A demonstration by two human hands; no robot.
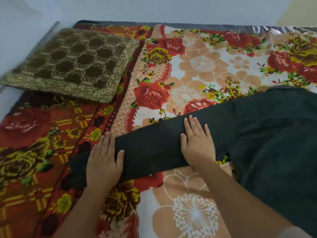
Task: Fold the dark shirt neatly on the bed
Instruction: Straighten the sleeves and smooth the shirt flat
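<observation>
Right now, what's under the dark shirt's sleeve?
The floral blanket shows all around the sleeve, so it lies on that. Both hands, left hand and right hand, press flat on top. Anything beneath the fabric is hidden.

both palms lie flat on the dark shirt (257,134): left hand (103,162) at its sleeve end, right hand (197,143) mid-sleeve, on the bed (197,69).

Dark shirt (257,134); red-and-peach floral bedspread (197,66); brown, gold-latticed pillow (73,64).

Floral blanket (205,69) over bed; brown patterned pillow (73,64); pale wall (154,9).
</observation>
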